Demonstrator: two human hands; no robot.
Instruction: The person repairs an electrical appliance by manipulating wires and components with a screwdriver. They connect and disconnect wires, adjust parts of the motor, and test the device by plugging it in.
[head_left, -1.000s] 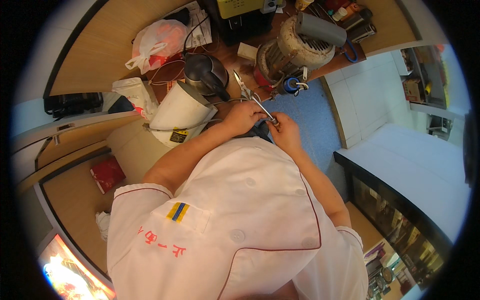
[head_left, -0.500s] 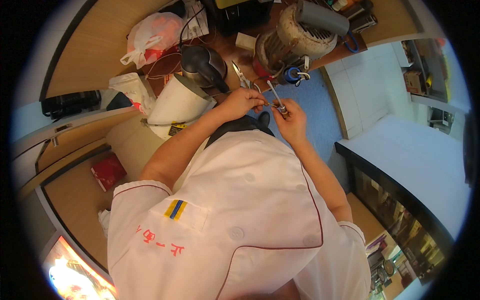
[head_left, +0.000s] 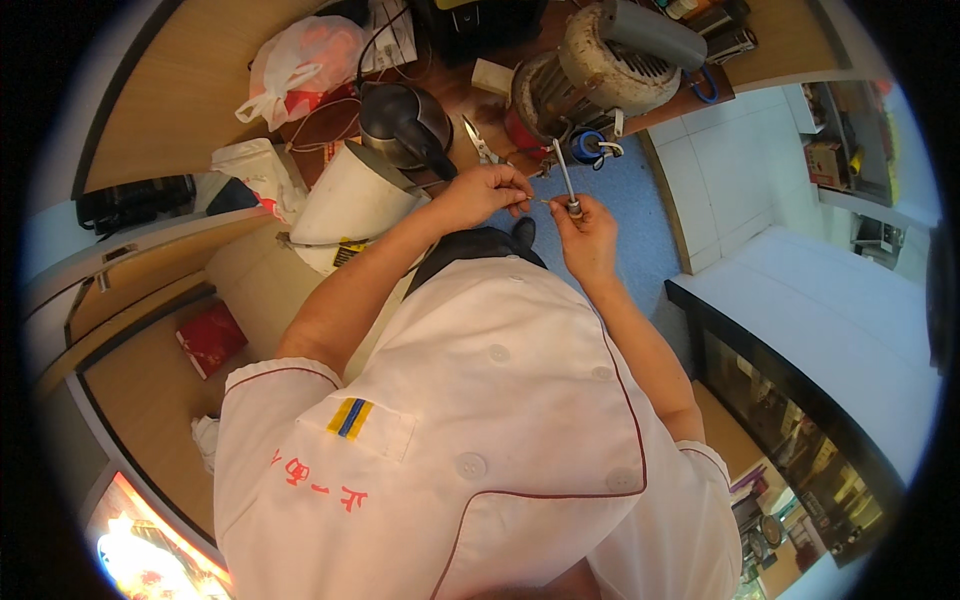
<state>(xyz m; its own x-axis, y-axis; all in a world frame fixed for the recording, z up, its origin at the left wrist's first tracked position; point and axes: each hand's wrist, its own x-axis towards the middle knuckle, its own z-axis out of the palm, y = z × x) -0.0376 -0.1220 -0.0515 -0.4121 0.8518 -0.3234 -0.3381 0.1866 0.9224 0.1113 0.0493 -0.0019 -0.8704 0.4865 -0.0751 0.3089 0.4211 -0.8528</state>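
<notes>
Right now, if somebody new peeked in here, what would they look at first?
Probably the big white cloth jacket with dark-red piping, filling the lower middle. Then the rust-stained, cream-coloured metal motor, right of centre near the top, with a smooth grey cylinder along its upper side. Between jacket and motor, the right hand has a slim tool with a silvery metal shaft in its grip.

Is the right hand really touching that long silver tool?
Touching. In the head view, the right hand grips the lower end of the silver tool.
</notes>
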